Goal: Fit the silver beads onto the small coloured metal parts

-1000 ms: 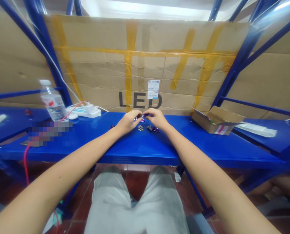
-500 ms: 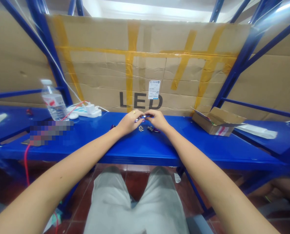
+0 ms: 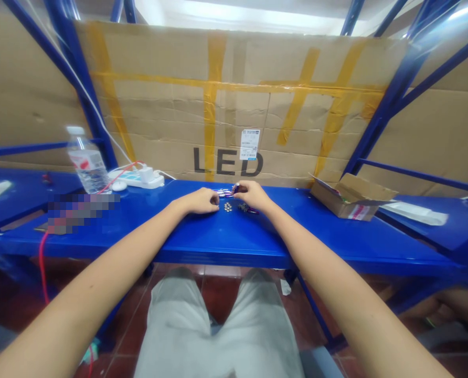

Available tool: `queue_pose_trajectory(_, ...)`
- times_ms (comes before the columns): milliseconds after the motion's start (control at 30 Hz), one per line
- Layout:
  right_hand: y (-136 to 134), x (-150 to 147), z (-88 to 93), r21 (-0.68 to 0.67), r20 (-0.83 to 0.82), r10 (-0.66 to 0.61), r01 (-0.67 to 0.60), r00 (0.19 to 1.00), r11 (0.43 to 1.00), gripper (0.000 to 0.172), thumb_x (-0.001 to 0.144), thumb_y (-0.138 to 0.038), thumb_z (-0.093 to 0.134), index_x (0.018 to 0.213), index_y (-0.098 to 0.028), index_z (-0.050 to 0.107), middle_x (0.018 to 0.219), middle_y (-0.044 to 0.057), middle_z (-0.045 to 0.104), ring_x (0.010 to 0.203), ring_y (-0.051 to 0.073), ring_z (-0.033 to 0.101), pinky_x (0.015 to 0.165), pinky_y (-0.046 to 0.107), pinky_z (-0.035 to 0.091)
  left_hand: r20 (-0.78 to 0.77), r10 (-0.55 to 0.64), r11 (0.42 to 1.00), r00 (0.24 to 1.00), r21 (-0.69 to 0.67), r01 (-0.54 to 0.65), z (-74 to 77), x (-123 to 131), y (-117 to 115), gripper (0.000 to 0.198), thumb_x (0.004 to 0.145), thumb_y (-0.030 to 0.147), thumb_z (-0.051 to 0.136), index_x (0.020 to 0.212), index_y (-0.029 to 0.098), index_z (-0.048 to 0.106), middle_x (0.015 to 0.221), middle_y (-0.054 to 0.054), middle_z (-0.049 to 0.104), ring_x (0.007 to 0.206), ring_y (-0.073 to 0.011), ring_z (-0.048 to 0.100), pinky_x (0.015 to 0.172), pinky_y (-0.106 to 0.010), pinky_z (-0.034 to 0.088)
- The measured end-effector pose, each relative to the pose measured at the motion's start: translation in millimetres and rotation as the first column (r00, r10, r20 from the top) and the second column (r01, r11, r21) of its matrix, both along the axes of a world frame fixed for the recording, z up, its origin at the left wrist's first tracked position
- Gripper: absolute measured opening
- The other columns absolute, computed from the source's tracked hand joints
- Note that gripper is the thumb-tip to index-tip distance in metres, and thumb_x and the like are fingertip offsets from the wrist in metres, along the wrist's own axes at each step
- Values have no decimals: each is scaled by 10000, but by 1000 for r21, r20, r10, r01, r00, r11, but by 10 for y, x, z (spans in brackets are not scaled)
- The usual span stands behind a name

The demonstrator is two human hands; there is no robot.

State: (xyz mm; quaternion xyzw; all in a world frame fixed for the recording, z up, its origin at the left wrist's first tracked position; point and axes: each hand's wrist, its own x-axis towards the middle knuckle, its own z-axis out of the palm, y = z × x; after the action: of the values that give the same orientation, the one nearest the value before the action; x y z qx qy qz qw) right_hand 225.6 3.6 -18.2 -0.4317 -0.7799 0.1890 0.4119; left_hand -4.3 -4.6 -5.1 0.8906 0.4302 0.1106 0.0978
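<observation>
My left hand [image 3: 201,201] rests low over the blue tabletop with its fingers curled down; what is in them, if anything, is hidden. Opposite it, my right hand [image 3: 253,194] pinches a small purple-and-silver part [image 3: 236,187] between thumb and fingers. Between the hands lie slim shiny purple-and-silver pieces [image 3: 224,193]. Just nearer to me is a cluster of several small round metal pieces [image 3: 227,207]. Beside my right wrist is a little pile of dark metal and purple parts [image 3: 247,209]. Their exact kind is too small to make out.
An open cardboard box [image 3: 352,197] stands on the table at right. A water bottle [image 3: 87,165] and a white power strip [image 3: 139,178] with cables are at left, near a blurred-out item. A large cardboard sheet [image 3: 171,121] walls off the back. Blue posts flank it.
My hands, which met over a small part, have come apart. The left moved left and down to the tabletop; the right stays nearly in place with a part in its fingers.
</observation>
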Motion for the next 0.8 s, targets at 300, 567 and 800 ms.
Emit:
queue_pose_trajectory(300, 13, -70, -85, -153, 132, -90, 110, 987, 982, 104, 724, -186, 758, 784, -159, 678, 752, 33, 738, 701, 185, 667, 624, 249, 461, 88, 47, 999, 995, 8, -48, -73, -4, 137, 185, 719, 171, 660, 893, 180, 724, 908, -57, 768, 853, -214, 700, 739, -272, 499)
queue_pose_trajectory(567, -9, -102, -54, -128, 132, -144, 161, 981, 979, 64, 698, -182, 768, 743, -174, 724, 792, 22, 746, 769, 191, 672, 691, 263, 477, 192, 89, 994, 977, -79, -75, -66, -16, 154, 214, 669, 70, 656, 842, 175, 724, 770, -27, 752, 725, -179, 690, 657, -248, 505)
queue_pose_trajectory(800, -25, -81, -56, 34, 158, -102, 97, 982, 995, 180, 709, -72, 712, 822, -198, 773, 881, 3, 761, 874, 202, 681, 817, 284, 493, 127, 45, 995, 991, -93, -33, 20, -57, 111, 249, 644, 89, 654, 825, 196, 787, 762, -10, 753, 760, -182, 692, 682, -245, 492)
